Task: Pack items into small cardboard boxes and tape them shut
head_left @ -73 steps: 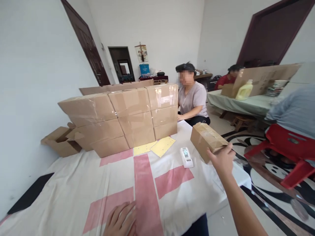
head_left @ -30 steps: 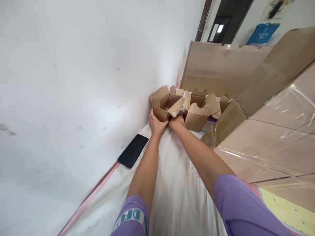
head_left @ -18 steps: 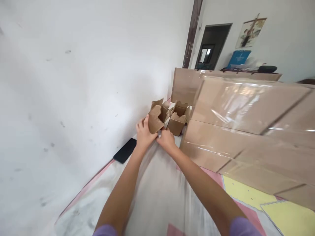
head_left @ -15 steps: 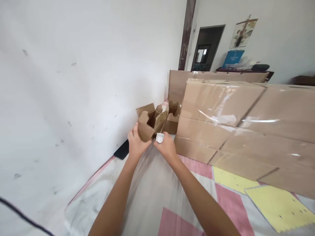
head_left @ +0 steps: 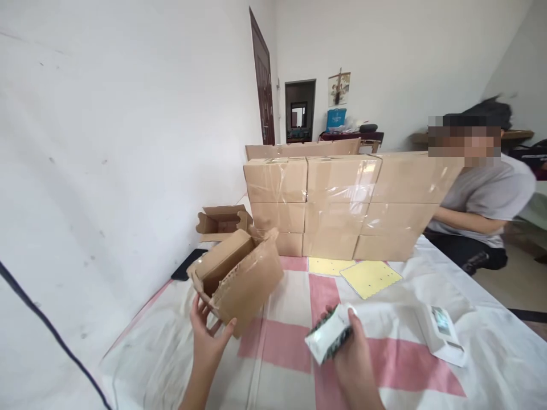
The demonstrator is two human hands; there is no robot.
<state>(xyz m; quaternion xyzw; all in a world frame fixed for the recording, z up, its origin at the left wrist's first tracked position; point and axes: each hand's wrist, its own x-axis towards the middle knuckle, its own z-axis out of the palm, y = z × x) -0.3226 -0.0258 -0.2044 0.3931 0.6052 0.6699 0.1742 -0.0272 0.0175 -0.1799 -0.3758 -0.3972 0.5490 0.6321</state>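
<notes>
My left hand (head_left: pixel 209 336) cups an open cardboard box (head_left: pixel 237 277) from below, fingers curled around its lower corner, holding it tilted above the cloth-covered table (head_left: pixel 273 364) with its mouth turned up and to the left. My right hand (head_left: pixel 352 356) pinches a small white packet (head_left: pixel 328 340) between thumb and fingers, low over the pink stripe and well apart from the box. The box rests on only a few fingertips at one corner, so I judge it could tip or slide out of that hold, and its loose flaps could catch the packet. A white device (head_left: pixel 442 331) lies near my right hand, a stack of taped boxes (head_left: pixel 342 205) stands behind, and a seated person's arm (head_left: pixel 459 219) rests beside it.
</notes>
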